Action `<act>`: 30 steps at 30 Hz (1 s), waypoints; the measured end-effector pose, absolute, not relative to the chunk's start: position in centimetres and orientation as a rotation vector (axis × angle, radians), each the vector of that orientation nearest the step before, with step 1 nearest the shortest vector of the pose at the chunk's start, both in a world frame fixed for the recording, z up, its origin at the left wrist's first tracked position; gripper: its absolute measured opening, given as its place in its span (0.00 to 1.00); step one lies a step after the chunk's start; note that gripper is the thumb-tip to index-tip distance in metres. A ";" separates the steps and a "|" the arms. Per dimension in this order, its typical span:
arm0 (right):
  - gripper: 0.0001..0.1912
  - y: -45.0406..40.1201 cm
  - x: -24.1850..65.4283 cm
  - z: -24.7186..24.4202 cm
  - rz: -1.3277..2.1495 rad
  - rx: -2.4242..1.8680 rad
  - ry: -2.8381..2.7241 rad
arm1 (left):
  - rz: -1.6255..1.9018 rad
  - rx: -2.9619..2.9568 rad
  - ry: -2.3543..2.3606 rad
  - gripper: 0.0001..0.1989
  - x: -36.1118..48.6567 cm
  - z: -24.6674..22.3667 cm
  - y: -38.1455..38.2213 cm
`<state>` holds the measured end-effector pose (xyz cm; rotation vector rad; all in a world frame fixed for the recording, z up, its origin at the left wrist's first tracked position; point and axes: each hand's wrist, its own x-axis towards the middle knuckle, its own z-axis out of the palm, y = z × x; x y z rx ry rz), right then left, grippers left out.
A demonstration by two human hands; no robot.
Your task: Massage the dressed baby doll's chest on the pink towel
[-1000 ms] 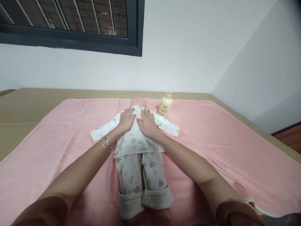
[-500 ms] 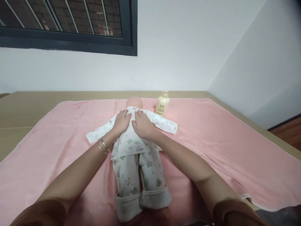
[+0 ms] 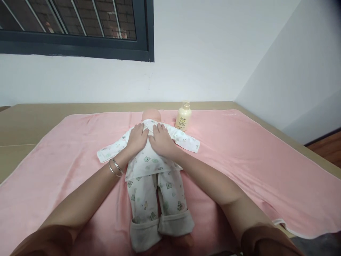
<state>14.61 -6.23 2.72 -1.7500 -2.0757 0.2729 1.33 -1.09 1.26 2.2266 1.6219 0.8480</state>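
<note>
A baby doll [image 3: 151, 114] lies stretched out with its bald head at the far end, its face not visible. It wears a white printed top [image 3: 146, 163] with sleeves spread to both sides, and matching trousers [image 3: 144, 199] with cuffs folded up. My left hand [image 3: 137, 138] rests flat on the upper left of the top; silver bangles [image 3: 115, 167] circle that wrist. Flat on the upper right lies my right hand [image 3: 162, 140], fingers pointing toward the head. Both hands are open, thumbs close to each other over the middle of the top.
A pale yellow pump bottle [image 3: 183, 116] stands just beyond the doll's right-hand sleeve. Under everything spreads a pink blanket [image 3: 239, 160] on a wooden surface [image 3: 21, 124]. Behind rises a white wall [image 3: 199, 53] with a dark-framed barred window [image 3: 145, 28] at upper left.
The view has shifted very slightly. Both hands stay flat on the doll's top, with no clear movement.
</note>
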 end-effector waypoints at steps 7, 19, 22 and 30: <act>0.32 -3.6 16.2 2.8 0.278 -1.813 -1.996 | 0.766 2.246 1.622 0.31 2.5 1.2 -3.4; 0.31 -6.8 15.3 5.7 0.264 -1.619 -2.135 | 1.055 1.850 1.515 0.26 -1.3 5.7 -0.9; 0.32 -6.7 14.9 5.4 0.243 -1.581 -2.232 | 1.129 1.830 1.480 0.26 -1.7 7.0 -1.3; 0.30 -7.0 14.5 5.7 0.116 -1.598 -2.201 | 1.263 1.762 1.518 0.23 -2.6 8.6 -2.1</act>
